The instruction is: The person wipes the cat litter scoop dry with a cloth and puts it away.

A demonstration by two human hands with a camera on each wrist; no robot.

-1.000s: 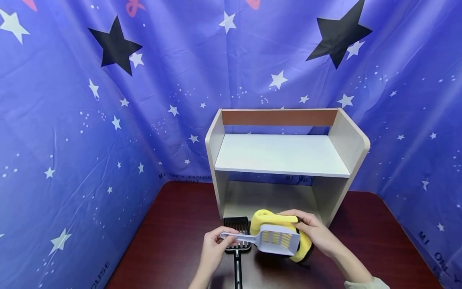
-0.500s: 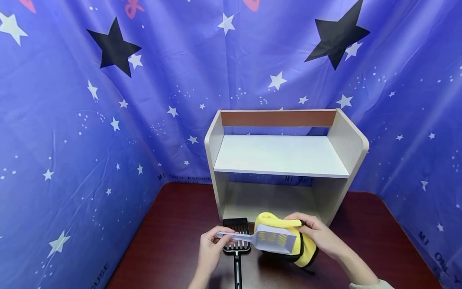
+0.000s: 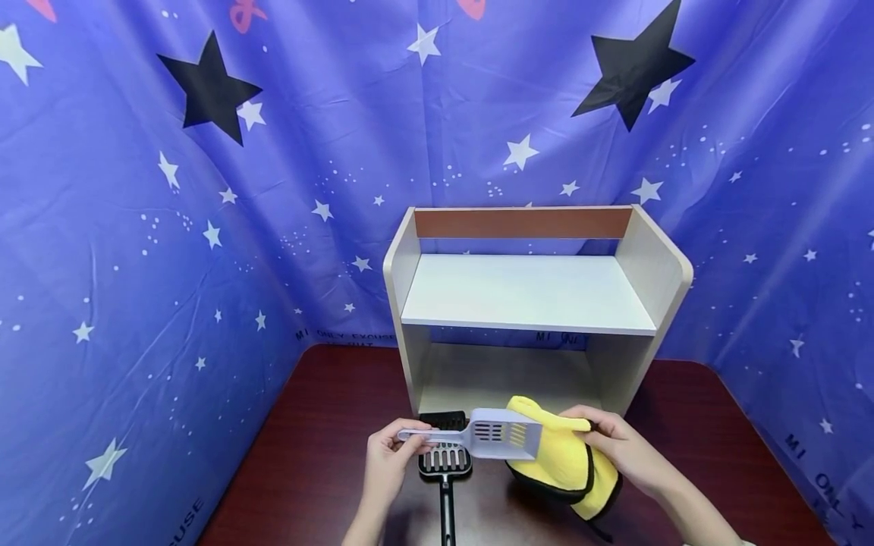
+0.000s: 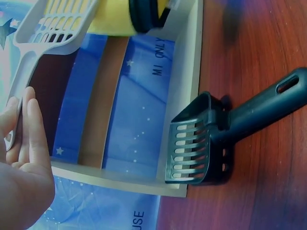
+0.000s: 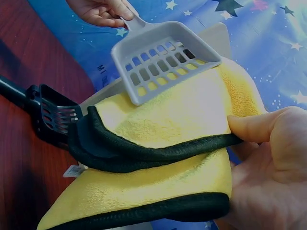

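Note:
My left hand (image 3: 388,461) pinches the handle of a light grey slotted litter scoop (image 3: 504,434), held up level above the table. The scoop's far edge overlaps a yellow cloth (image 3: 556,455) with black trim in the head view. My right hand (image 3: 617,441) grips that cloth by its upper edge, thumb on top, and its folded layers hang down. In the right wrist view the scoop (image 5: 163,60) lies right at the cloth's (image 5: 177,115) upper fold. Below my left hand, a black slotted litter scoop (image 4: 192,143) rests on the table, its handle toward me.
A pale wooden two-tier shelf (image 3: 529,292) stands on the dark red table (image 3: 328,425) just beyond my hands, its lower compartment facing me. Blue star-printed curtains (image 3: 171,265) enclose the table at the back and both sides.
The cloth has shifted right with my right hand, uncovering more of it. The grey scoop has moved slightly left and up. The black scoop stays in place on the table.

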